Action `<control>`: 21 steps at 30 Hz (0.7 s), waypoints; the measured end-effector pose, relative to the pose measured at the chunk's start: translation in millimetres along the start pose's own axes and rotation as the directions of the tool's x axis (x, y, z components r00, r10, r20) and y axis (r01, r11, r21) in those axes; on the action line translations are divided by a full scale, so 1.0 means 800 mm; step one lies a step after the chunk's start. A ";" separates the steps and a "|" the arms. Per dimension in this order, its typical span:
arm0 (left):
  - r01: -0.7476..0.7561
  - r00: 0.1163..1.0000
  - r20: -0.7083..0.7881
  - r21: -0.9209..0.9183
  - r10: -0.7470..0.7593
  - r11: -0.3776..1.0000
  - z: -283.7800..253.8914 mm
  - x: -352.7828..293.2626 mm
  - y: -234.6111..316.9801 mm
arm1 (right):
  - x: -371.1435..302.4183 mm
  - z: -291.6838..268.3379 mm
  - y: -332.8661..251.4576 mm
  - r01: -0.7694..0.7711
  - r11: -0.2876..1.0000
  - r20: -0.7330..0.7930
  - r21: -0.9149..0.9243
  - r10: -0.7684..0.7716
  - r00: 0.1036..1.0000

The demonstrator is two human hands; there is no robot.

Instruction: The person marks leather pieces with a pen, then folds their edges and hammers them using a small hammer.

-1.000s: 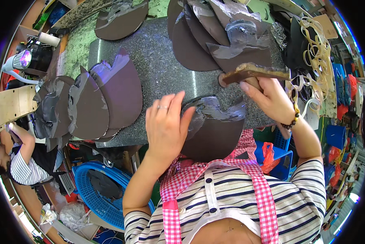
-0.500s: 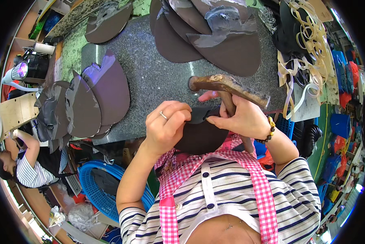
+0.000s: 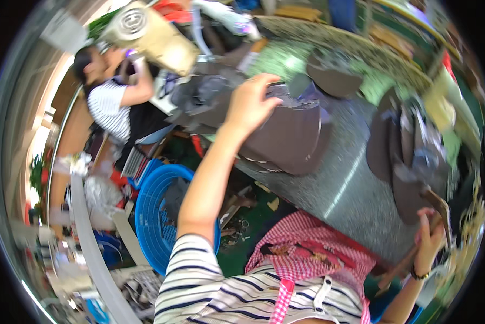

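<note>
My left hand reaches to the left, over a pile of dark brown rounded sheet pieces with greyish, shiny edges. Thumb and fingers are apart beside the pile's far edge; blur hides whether they touch a piece. At the far right, my right hand is wrapped round the wooden handle of a hammer. Its head stands above the fist, beside a second heap of brown pieces. Another brown piece lies at the back.
The grey stone tabletop runs between the heaps. Below my left arm stands a blue plastic basket with dark material inside. A co-worker sits at the left near a beige machine. Pale strips hang at the right.
My view has swung left. My left hand has left the dark piece in front of me and reached out to the left pile. The right hand, still with the hammer, has moved away right.
</note>
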State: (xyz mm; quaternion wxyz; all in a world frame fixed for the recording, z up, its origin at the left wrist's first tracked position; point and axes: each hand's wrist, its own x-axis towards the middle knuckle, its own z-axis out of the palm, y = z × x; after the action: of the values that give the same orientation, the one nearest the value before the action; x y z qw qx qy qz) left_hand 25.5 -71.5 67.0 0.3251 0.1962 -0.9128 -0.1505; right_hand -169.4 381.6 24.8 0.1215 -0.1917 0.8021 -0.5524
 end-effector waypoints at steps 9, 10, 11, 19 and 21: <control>-0.213 0.938 0.214 -0.266 0.273 0.940 0.280 -0.008 0.261 | 0.232 -0.016 0.032 0.348 0.912 0.085 -0.216 -0.338 0.937; -0.217 0.939 0.203 -0.274 0.277 0.937 0.292 -0.006 0.270 | 0.249 -0.016 0.032 0.358 0.903 0.087 -0.237 -0.348 0.934; -0.190 0.954 0.196 -0.183 0.225 0.965 0.303 -0.006 0.279 | 0.259 -0.021 0.032 0.262 0.900 0.105 -0.347 -0.240 0.965; -0.172 0.932 0.273 -0.242 0.237 0.955 0.269 0.037 0.223 | 0.276 0.018 0.006 0.397 0.716 0.271 -0.574 -0.291 0.917; -0.192 0.941 0.211 -0.310 0.264 0.931 0.280 0.033 0.202 | 0.286 0.023 0.022 0.388 0.751 0.239 -0.534 -0.306 0.922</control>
State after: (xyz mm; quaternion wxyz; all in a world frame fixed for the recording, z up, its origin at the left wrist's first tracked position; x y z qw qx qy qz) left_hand -181.7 91.8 -20.7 0.2480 0.0188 -0.9318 -0.2645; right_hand -370.0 270.7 5.9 0.0079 -0.4020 0.8702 -0.2848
